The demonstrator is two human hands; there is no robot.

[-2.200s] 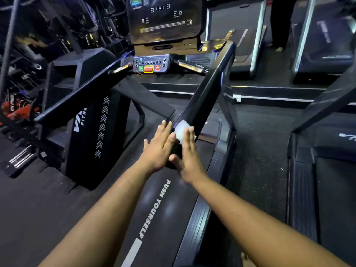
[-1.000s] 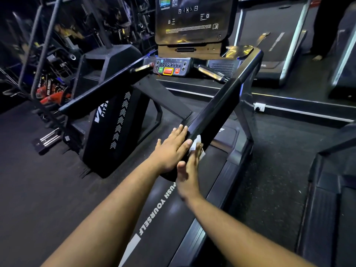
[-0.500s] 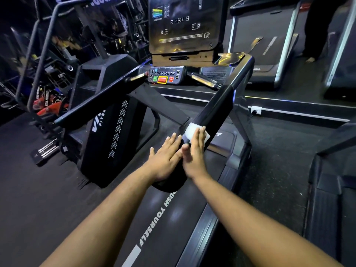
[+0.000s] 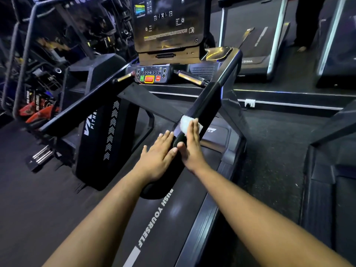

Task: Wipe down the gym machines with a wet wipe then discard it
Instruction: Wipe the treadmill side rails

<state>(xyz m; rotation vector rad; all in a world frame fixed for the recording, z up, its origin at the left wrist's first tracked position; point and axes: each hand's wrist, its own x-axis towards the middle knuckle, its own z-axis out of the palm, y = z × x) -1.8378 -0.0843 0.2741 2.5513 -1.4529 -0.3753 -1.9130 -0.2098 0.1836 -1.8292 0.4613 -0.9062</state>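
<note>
The right hand (image 4: 192, 145) presses a crumpled white wet wipe (image 4: 185, 123) flat against the rounded, glossy black handrail (image 4: 208, 101) of the treadmill, fingers straight and pressed together. At nine o'clock of it, the left hand (image 4: 158, 155) lies flat on the same rail, fingers straight, slightly spread.

Two hands are in view, the left hand (image 4: 158, 155) and the right hand (image 4: 191, 146). There is one white wet wipe (image 4: 185, 123). One treadmill (image 4: 173, 218) has two handrails, a left handrail (image 4: 86, 108) and a right handrail (image 4: 208, 105), one screen (image 4: 167, 24) and one button panel (image 4: 151, 75).
</note>
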